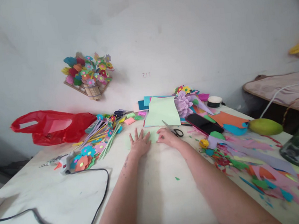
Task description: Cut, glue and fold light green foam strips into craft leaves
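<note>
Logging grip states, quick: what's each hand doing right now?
Left hand: open, fingers spread, resting on pale green paper.
Right hand: fingers curled at that paper's right end; whether it grips cannot be told.

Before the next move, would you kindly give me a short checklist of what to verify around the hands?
1. Left hand flat, fingers spread, on the small pale green paper: ok.
2. Right hand with a firm grip on that paper: cannot tell; the fingers are curled at it, but contact is unclear.
3. Scissors well away from the right hand: not ok; they lie right beside it.
4. Black cord clear of the left forearm: ok.
5. Glue gun switched off: cannot tell.
</note>
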{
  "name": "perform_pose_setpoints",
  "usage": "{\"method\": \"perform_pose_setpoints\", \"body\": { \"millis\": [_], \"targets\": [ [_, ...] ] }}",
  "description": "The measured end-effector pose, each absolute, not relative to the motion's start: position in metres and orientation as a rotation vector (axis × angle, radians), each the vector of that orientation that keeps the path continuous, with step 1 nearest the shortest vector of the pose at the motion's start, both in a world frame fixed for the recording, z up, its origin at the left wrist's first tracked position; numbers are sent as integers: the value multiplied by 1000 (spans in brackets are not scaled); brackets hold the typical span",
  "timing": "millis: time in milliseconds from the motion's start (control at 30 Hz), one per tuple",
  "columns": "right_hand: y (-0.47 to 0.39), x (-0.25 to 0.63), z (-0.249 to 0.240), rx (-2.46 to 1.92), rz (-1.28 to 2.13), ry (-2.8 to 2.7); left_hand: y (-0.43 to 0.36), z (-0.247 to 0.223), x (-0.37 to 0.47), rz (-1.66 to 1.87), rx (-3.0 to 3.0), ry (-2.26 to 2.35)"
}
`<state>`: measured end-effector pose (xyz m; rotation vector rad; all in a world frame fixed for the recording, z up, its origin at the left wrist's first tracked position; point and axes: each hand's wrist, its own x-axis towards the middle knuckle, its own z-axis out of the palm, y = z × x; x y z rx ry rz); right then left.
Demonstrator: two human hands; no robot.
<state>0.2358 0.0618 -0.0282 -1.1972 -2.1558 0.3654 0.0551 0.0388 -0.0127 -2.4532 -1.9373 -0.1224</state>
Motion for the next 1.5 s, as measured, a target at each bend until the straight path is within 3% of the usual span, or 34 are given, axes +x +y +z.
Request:
{"method": "perform_pose_setpoints", "body": {
  "millis": [500, 733, 1200, 1500],
  "targets": [
    [62, 236, -20, -1247, 288, -2229, 30, -14, 67, -251, -2458, -1716],
    [60, 251, -8, -1246, 654, -2225, 32, -15, 70, -198, -2500, -1777],
    [61, 259, -14, -1056, 406, -2292, 29, -16, 69, -290, -2484, -1718],
    [69, 259, -25, -1035, 349, -2302, 29, -18, 69, -571, -2504, -1504]
  ]
}}
